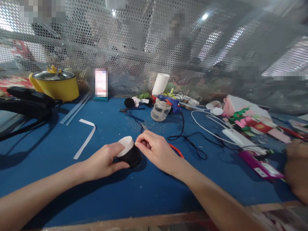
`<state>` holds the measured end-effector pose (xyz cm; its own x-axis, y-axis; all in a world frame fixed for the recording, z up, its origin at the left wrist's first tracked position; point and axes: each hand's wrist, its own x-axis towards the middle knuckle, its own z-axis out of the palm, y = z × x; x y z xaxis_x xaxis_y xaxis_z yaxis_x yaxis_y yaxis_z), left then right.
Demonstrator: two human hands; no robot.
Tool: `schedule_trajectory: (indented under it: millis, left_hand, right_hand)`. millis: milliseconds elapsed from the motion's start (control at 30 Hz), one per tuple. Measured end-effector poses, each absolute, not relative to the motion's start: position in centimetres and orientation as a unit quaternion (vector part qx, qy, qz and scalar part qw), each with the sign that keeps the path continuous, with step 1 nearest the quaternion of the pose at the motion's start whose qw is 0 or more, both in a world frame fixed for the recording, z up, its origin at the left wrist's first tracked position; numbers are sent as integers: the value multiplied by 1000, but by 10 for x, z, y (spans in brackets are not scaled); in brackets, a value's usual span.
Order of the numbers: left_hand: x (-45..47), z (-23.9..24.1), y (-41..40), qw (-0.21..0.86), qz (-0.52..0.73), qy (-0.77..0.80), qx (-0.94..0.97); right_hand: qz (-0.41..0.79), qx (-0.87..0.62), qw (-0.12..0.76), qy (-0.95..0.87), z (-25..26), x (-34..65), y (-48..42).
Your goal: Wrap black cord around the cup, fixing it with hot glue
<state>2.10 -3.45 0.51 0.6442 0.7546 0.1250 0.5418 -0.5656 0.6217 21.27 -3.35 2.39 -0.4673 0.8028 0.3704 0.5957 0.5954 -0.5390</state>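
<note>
A small paper cup (131, 158) with a black outside and a white inside is tilted just above or on the blue table. My left hand (108, 158) grips it from the left, thumb below and fingers at the white rim. At the cup's right edge, my right hand (154, 149) is closed in a pinch. Whatever lies between those fingertips is too small to make out. Partly covered by the right hand is a pair of scissors with a red handle (177, 150). A bent white paper strip (84, 140) lies left of the cup.
A glue gun (169, 102) rests on a clear jar (160, 110), its black cord looping rightward. Pliers (127, 110) lie behind the cup. A yellow pot (57, 85), a lit phone (101, 83), stacked paper cups (160, 84) and a purple box (261, 165) stand around. Someone else's blurred hand (297, 166) is at right.
</note>
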Motion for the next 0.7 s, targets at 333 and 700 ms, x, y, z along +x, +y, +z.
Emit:
schedule_trajectory:
  millis: [333, 700]
  left_hand:
    - [21, 9, -34, 309, 178, 346, 868]
    - [21, 15, -38, 399, 202, 245, 860]
  right_hand:
    - [213, -432, 294, -826, 22, 214, -31]
    - [287, -373, 289, -834, 23, 223, -29]
